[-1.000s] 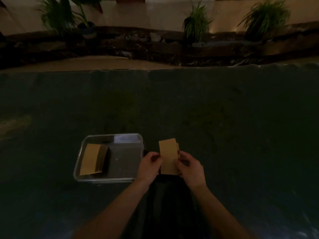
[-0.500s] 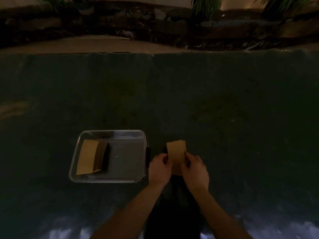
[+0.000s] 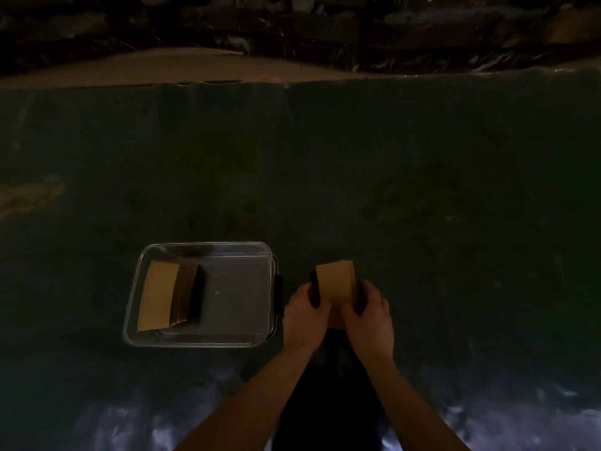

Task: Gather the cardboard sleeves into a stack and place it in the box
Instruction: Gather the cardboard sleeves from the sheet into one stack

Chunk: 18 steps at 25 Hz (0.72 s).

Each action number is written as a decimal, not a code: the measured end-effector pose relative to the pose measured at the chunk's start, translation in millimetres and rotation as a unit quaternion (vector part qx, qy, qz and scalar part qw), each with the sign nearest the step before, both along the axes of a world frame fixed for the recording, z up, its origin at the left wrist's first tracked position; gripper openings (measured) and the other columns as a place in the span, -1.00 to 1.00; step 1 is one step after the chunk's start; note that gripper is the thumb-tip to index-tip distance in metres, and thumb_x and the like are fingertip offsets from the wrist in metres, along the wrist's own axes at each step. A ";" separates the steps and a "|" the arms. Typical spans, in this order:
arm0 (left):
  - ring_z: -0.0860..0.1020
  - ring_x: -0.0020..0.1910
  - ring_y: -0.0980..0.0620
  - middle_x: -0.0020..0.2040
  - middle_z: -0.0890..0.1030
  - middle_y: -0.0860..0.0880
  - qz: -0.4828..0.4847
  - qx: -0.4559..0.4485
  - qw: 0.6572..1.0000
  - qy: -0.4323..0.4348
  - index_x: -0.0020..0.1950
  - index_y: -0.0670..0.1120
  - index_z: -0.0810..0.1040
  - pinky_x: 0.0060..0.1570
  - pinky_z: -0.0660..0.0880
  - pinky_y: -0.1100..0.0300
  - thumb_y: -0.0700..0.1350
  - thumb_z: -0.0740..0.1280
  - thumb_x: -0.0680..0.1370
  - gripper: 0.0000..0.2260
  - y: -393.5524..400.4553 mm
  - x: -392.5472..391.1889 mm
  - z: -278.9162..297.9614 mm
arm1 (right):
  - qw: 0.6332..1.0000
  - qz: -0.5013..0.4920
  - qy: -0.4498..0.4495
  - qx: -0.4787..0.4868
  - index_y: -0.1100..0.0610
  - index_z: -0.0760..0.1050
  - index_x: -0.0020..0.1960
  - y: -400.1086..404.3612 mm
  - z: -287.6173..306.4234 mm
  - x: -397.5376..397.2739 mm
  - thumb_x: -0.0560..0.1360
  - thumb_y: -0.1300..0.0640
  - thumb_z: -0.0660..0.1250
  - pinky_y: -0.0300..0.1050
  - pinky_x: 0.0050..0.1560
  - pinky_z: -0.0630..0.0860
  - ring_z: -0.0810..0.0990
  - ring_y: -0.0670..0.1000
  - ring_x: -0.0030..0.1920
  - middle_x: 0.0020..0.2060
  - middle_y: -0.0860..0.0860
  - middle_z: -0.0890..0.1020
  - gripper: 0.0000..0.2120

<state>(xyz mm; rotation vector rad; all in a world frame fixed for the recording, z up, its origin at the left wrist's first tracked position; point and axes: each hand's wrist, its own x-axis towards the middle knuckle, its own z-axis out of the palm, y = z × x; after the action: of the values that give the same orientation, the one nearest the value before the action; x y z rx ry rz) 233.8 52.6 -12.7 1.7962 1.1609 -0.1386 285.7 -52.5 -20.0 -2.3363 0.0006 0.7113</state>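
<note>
A small stack of brown cardboard sleeves (image 3: 335, 283) is held upright between both hands, just right of the box. My left hand (image 3: 305, 315) grips its left edge and my right hand (image 3: 369, 315) grips its right edge. A clear plastic box (image 3: 201, 341) sits on the dark table to the left. Inside it, at the left end, another stack of cardboard sleeves (image 3: 161, 294) leans tilted. The lower part of the held stack is hidden by my fingers.
The dark green table top (image 3: 325, 174) stretches far ahead and to both sides. Its far edge (image 3: 292, 83) meets a tan floor and dark rocks beyond. A black latch (image 3: 278, 292) sticks out on the box's right side, close to my left hand.
The sleeves in my hands went from fanned and uneven to squared into one tidy stack. The view tilted further down, so the plants at the top left the frame.
</note>
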 end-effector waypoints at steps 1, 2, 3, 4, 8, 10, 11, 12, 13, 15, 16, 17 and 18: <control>0.59 0.13 -0.02 0.06 0.57 0.04 0.005 -0.007 1.000 -0.003 0.29 -0.07 0.52 0.01 0.44 0.18 -0.09 0.30 0.58 -0.72 -1.5 0.1 -0.9 | 0.999 -0.012 0.028 0.016 0.02 0.21 0.53 0.1 -1.2 1.5 0.48 0.04 0.38 -0.08 0.03 0.42 0.51 0.14 0.27 0.41 0.11 0.39 -0.33; 0.60 0.12 -0.04 0.05 0.58 0.03 0.004 -0.014 1.000 -0.005 0.27 -0.07 0.53 0.01 0.46 0.16 -0.09 0.29 0.59 -0.73 -2.8 0.1 -1.8 | 0.998 -0.018 0.055 0.029 0.03 0.16 0.55 0.3 -2.2 4.1 0.47 0.02 0.40 -0.09 0.04 0.41 0.50 0.15 0.29 0.41 0.12 0.40 -0.27; 0.60 0.09 -0.04 0.05 0.61 0.00 0.003 -0.021 1.000 -0.004 0.24 -0.08 0.55 0.01 0.49 0.14 -0.09 0.29 0.59 -0.76 -3.7 0.5 -3.0 | 0.995 -0.026 0.082 0.043 0.05 0.14 0.56 0.2 -3.2 7.8 0.45 0.00 0.42 -0.10 0.06 0.41 0.49 0.15 0.30 0.41 0.13 0.42 -0.22; 0.60 0.04 -0.02 0.05 0.63 -0.03 0.006 -0.030 1.000 -0.002 0.19 -0.08 0.58 0.00 0.51 0.12 -0.08 0.28 0.59 -0.79 -3.2 0.8 -4.2 | 0.992 -0.038 0.111 0.055 0.06 0.14 0.56 0.3 -4.0 12.6 0.43 -0.01 0.46 -0.12 0.06 0.42 0.49 0.15 0.30 0.39 0.14 0.45 -0.20; 0.57 -0.07 -0.06 -0.05 0.62 -0.10 0.019 -0.091 0.995 0.024 -0.03 -0.09 0.59 -0.09 0.48 0.04 -0.07 0.25 0.59 -0.84 1.8 -2.5 -4.6 | 0.958 -0.096 0.241 0.121 0.12 0.36 0.44 -1.4 -4.0 24.3 0.36 0.06 0.56 -0.18 -0.17 0.50 0.60 0.03 0.02 0.14 0.02 0.59 -0.28; 0.59 0.03 -0.19 0.00 0.63 -0.24 0.059 -0.157 0.986 0.014 -0.09 -0.14 0.59 0.07 0.52 -0.10 -0.10 0.22 0.60 -0.79 0.9 -11.2 0.2 | 0.929 -0.109 0.310 0.170 0.08 0.45 0.33 -7.4 1.7 19.8 0.32 0.09 0.59 -0.14 -0.24 0.52 0.61 0.02 -0.04 0.03 0.01 0.63 -0.37; 0.59 0.06 -0.21 0.03 0.62 -0.27 0.080 -0.188 0.979 0.001 -0.13 -0.13 0.58 0.13 0.51 -0.12 -0.12 0.20 0.61 -0.79 -1.5 -17.1 5.6 | 0.918 -0.115 0.326 0.194 0.05 0.46 0.28 -11.3 5.7 16.4 0.30 0.10 0.59 -0.09 -0.23 0.54 0.62 0.06 -0.02 0.03 0.04 0.62 -0.40; 0.59 0.07 -0.20 0.05 0.61 -0.28 0.095 -0.213 0.972 -0.015 -0.16 -0.12 0.56 0.14 0.52 -0.12 -0.14 0.20 0.61 -0.79 -4.9 -23.3 11.3 | 0.906 -0.123 0.338 0.223 0.04 0.46 0.23 -15.8 9.9 12.6 0.29 0.13 0.59 -0.03 -0.22 0.56 0.62 0.10 0.01 0.06 0.08 0.61 -0.43; 0.58 0.05 -0.17 0.05 0.60 -0.27 0.104 -0.233 0.966 -0.034 -0.16 -0.11 0.56 0.14 0.53 -0.10 -0.16 0.19 0.60 -0.79 -9.8 -30.4 17.1 | 0.893 -0.131 0.347 0.256 0.02 0.45 0.20 -20.6 14.4 7.1 0.30 0.17 0.58 0.03 -0.19 0.59 0.63 0.15 0.04 0.08 0.12 0.60 -0.46; 0.58 0.05 -0.11 0.06 0.61 -0.23 0.111 -0.252 0.959 -0.072 -0.10 -0.11 0.58 0.11 0.56 -0.06 -0.20 0.16 0.61 -0.78 -23.1 -44.1 28.9 | 0.872 -0.129 0.351 0.315 0.01 0.43 0.17 -29.0 24.8 -4.6 0.34 0.26 0.54 0.20 0.00 0.62 0.61 0.23 0.10 0.14 0.19 0.58 -0.51; 0.59 0.07 -0.09 0.07 0.62 -0.21 0.110 -0.249 0.959 -0.085 -0.04 -0.11 0.59 0.10 0.57 -0.04 -0.20 0.14 0.62 -0.78 -29.4 -52.0 35.7 | 0.869 -0.120 0.349 0.330 0.01 0.42 0.17 -31.7 30.4 -12.3 0.36 0.29 0.51 0.28 0.10 0.58 0.60 0.25 0.12 0.15 0.21 0.57 -0.52; 0.59 0.08 -0.07 0.08 0.63 -0.18 0.109 -0.242 0.959 -0.095 0.02 -0.11 0.60 0.09 0.58 0.00 -0.21 0.14 0.63 -0.77 -34.8 -60.1 41.6 | 0.869 -0.109 0.344 0.338 0.01 0.41 0.17 -33.9 35.5 -20.4 0.38 0.31 0.49 0.31 0.15 0.55 0.59 0.26 0.13 0.15 0.22 0.57 -0.53; 0.60 0.06 -0.05 0.06 0.63 -0.15 0.106 -0.235 0.961 -0.102 0.04 -0.12 0.59 0.07 0.59 0.03 -0.22 0.13 0.63 -0.77 -38.4 -67.2 46.1 | 0.872 -0.095 0.338 0.341 0.01 0.40 0.16 -36.4 39.5 -27.1 0.39 0.32 0.48 0.32 0.16 0.55 0.60 0.26 0.13 0.15 0.22 0.57 -0.54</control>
<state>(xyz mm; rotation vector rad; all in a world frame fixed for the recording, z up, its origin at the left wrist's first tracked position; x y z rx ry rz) 166.6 14.2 33.4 1.2307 1.0583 -0.0901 258.6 -88.9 19.4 -1.3149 0.2483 1.1672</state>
